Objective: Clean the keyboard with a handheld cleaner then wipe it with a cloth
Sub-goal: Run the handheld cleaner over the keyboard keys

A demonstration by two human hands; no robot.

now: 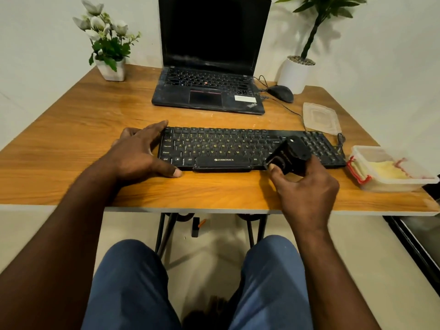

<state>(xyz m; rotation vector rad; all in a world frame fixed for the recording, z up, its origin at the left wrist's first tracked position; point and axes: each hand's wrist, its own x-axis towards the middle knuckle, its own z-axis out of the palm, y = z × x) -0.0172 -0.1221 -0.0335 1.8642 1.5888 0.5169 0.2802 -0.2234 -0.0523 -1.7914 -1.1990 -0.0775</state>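
Right hand [307,189] is clasped round the handheld cleaner [289,154] at the keyboard [226,148], steadied by the spread left hand [140,151]. Wiping is judged outstanding

keyboard [238,148] before laptop [209,86] | mouse [280,93] right of laptop | container [392,185] right of keyboard | all on table [71,144]

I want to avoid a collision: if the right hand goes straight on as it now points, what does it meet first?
Most likely the keyboard, at its right half: the right hand, gripping the handheld cleaner, points forward over its front edge. Depth is unclear.
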